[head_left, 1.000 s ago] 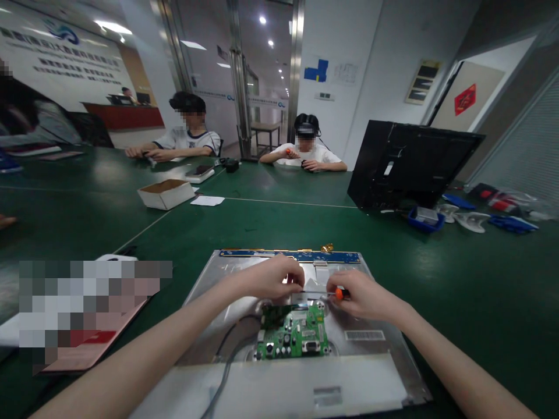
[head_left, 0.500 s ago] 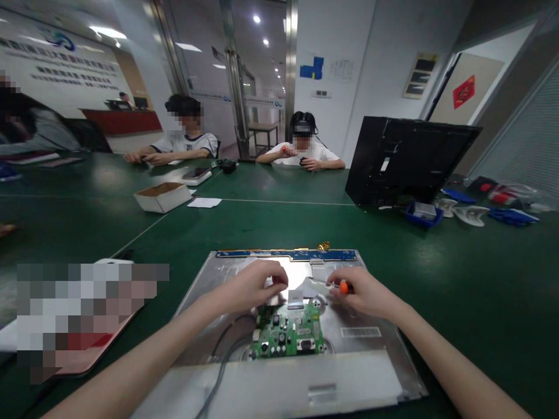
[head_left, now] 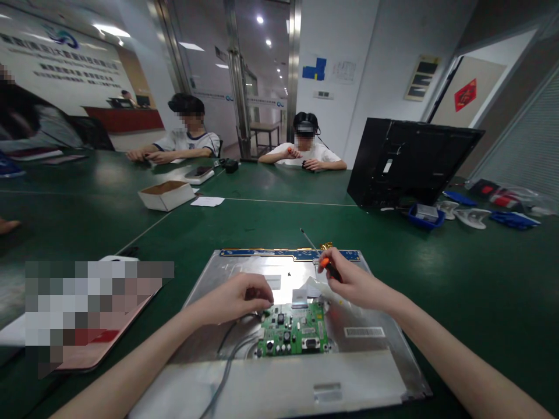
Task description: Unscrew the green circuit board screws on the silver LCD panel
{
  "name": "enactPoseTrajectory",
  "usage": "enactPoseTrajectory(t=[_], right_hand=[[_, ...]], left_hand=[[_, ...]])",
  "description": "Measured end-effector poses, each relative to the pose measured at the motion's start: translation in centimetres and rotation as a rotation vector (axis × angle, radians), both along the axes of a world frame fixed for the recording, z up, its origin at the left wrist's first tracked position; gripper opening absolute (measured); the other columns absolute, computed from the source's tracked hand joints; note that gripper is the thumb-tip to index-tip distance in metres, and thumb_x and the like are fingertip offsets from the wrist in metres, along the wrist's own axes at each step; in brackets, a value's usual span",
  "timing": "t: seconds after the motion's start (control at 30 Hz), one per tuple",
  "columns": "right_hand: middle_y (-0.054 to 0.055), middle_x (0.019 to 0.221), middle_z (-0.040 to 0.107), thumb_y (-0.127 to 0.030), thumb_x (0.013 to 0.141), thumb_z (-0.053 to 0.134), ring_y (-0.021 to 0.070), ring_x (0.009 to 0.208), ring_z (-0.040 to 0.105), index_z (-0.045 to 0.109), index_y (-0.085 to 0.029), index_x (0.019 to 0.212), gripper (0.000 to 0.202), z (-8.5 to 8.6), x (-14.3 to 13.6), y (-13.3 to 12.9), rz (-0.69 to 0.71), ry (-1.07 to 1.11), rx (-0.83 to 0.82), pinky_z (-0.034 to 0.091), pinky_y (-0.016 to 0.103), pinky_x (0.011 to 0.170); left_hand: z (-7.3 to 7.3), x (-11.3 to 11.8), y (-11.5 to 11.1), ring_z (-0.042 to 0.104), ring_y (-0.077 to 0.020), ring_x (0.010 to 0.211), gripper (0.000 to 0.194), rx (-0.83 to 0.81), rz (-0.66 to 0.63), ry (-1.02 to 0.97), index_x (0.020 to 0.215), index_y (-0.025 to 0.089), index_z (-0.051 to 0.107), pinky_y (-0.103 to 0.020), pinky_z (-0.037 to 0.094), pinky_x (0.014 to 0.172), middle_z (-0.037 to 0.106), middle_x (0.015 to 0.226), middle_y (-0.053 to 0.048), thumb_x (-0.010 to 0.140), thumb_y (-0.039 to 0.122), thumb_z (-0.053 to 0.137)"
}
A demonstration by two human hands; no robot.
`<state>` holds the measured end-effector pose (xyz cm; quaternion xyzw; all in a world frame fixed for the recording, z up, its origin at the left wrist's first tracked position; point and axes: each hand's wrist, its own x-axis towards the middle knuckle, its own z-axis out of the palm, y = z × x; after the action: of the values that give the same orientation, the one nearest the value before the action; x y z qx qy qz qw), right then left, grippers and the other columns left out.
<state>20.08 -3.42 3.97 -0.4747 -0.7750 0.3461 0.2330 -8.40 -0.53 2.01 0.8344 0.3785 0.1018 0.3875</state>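
Note:
A flat silver metal panel [head_left: 367, 317] lies in front of me, with a green circuit board [head_left: 294, 329] on its middle and a narrow blue board [head_left: 262, 253] along its far edge. My right hand [head_left: 349, 279] holds a screwdriver [head_left: 331, 269] with an orange and black handle over the panel's far right part, its shaft pointing up and left. At the green board's far left corner is my left hand [head_left: 244, 297], thumb and fingers pinched together; what is between them, if anything, is hidden. Grey cables [head_left: 227, 369] run from the board's left side toward me.
A black monitor housing [head_left: 410, 163] stands at the back right, beside a blue tray [head_left: 425, 216]. An open white box [head_left: 166, 196] sits at the back left. A pink object [head_left: 94, 355], partly blurred, lies at the left. Two people sit across the green table [head_left: 271, 218].
My right hand has lifted and turned, so the screwdriver's shaft now shows above the far edge. My left hand has shifted slightly left and down, to the board's corner.

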Motion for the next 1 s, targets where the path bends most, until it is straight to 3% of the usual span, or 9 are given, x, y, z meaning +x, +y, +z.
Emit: enactPoseTrajectory(t=[0.13,0.23,0.33,0.47,0.63,0.73,0.8,1.0], right_hand=[[0.009,0.111,0.063,-0.010,0.087,0.051,0.0179,0.094,0.058,0.056,-0.019,0.122,0.037,2.6,-3.0,1.5,0.104,-0.023,0.279,0.045,0.033,0.083],[0.005,0.097,0.069,-0.016,0.093,0.046,0.0152,0.080,0.060,0.061,-0.021,0.123,0.034,4.5,-4.9,2.6,0.071,0.032,0.328,0.046,0.030,0.074],[0.001,0.084,0.069,-0.016,0.089,0.054,0.0130,0.070,0.059,0.059,-0.018,0.121,0.032,5.6,-6.1,3.1,-0.008,0.098,0.397,0.046,0.028,0.069],[0.000,0.083,0.066,-0.015,0.077,0.069,0.0128,0.073,0.061,0.057,-0.016,0.102,0.028,5.8,-6.4,3.4,-0.054,0.235,0.386,0.048,0.026,0.068],[0.001,0.081,0.068,-0.018,0.075,0.073,0.0142,0.075,0.065,0.064,-0.017,0.079,0.010,5.5,-5.9,3.6,0.054,0.243,0.364,0.051,0.029,0.071],[0.002,0.083,0.069,-0.022,0.075,0.073,0.0150,0.076,0.065,0.068,-0.018,0.080,0.008,5.7,-5.3,3.5,0.031,0.237,0.405,0.052,0.030,0.073],[0.001,0.084,0.068,-0.021,0.076,0.071,0.0146,0.077,0.065,0.064,-0.018,0.084,0.011,5.8,-4.7,3.5,0.029,0.286,0.334,0.052,0.030,0.073],[-0.001,0.083,0.060,-0.008,0.073,0.059,0.0129,0.077,0.062,0.052,-0.019,0.088,0.020,5.4,-3.6,3.6,0.181,0.235,0.208,0.051,0.025,0.067]], left_hand=[[-0.3,0.2,-0.2,0.053,-0.0143,0.067,0.015,0.011,0.006,-0.052,0.081,0.017,0.070,-0.025,0.040,0.062,0.063,0.076,-0.001,0.079,0.030,0.062],[-0.5,0.1,-0.2,0.053,-0.0141,0.066,0.011,0.004,0.026,-0.075,0.079,0.017,0.070,-0.024,0.041,0.063,0.062,0.074,0.000,0.077,0.026,0.064],[-0.6,0.0,-0.2,0.053,-0.0141,0.067,0.009,-0.008,0.034,-0.083,0.078,0.017,0.070,-0.024,0.040,0.063,0.063,0.074,0.000,0.076,0.023,0.065],[-0.6,-0.1,-0.2,0.053,-0.0141,0.067,0.007,-0.025,0.030,-0.092,0.077,0.017,0.070,-0.024,0.040,0.063,0.063,0.074,0.000,0.075,0.023,0.066],[-0.8,-0.3,-0.1,0.053,-0.0143,0.068,0.007,-0.014,0.031,-0.084,0.078,0.017,0.071,-0.024,0.040,0.064,0.064,0.076,0.000,0.075,0.022,0.067],[-0.9,-0.4,-0.1,0.054,-0.0143,0.069,0.008,-0.007,0.032,-0.074,0.079,0.017,0.070,-0.024,0.041,0.065,0.065,0.078,0.000,0.075,0.023,0.067],[-0.8,-0.4,-0.2,0.054,-0.0143,0.070,0.009,-0.001,0.024,-0.074,0.080,0.018,0.070,-0.024,0.042,0.065,0.065,0.079,0.000,0.076,0.025,0.067],[-0.8,-0.7,-0.1,0.056,-0.0153,0.074,0.010,0.012,-0.021,-0.075,0.083,0.018,0.070,-0.025,0.043,0.067,0.066,0.083,-0.002,0.079,0.023,0.063]])
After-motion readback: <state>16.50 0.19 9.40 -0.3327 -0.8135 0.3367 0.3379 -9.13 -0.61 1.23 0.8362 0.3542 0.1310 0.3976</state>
